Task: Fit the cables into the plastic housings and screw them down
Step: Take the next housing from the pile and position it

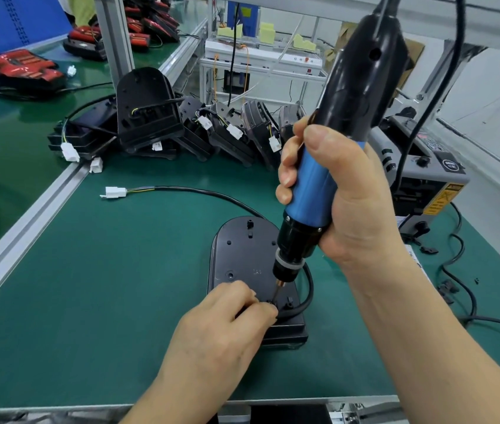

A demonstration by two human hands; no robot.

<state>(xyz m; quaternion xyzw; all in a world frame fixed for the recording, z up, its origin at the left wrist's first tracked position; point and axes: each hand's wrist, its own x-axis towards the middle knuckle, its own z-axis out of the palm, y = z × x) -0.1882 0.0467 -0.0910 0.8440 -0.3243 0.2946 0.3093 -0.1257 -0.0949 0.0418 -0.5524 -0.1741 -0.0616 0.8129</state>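
On the green counter (105, 301) lies a flat black plastic housing (242, 255). The left hand (227, 325) curls its fingers and pinches the thick black cable (311, 289) onto it. The right hand (349, 203) grips a blue and black electric screwdriver (316, 185), its tip down on the housing.

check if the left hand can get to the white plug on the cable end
Probably yes: the plug lies alone, with only bare mat between it and the left hand. That hand is busy though, pinching at the housing by the driver bit, so it must let go first.
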